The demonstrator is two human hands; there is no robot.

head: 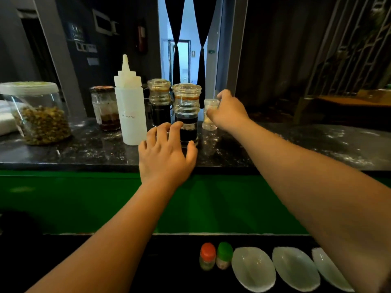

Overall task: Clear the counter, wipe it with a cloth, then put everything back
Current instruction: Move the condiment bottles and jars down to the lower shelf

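The left hand cups, fingers spread, around the near dark sauce jar on the desk; the right hand pinches the small clear jar. Grip both low and lift straight up, clear of neighbours.

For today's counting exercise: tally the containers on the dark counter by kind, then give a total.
Glass jars with dark sauce: 2
Labelled jar with red sauce: 1
White squeeze bottle: 1
Large plastic jar: 1
Small clear jar: 1
Total: 6
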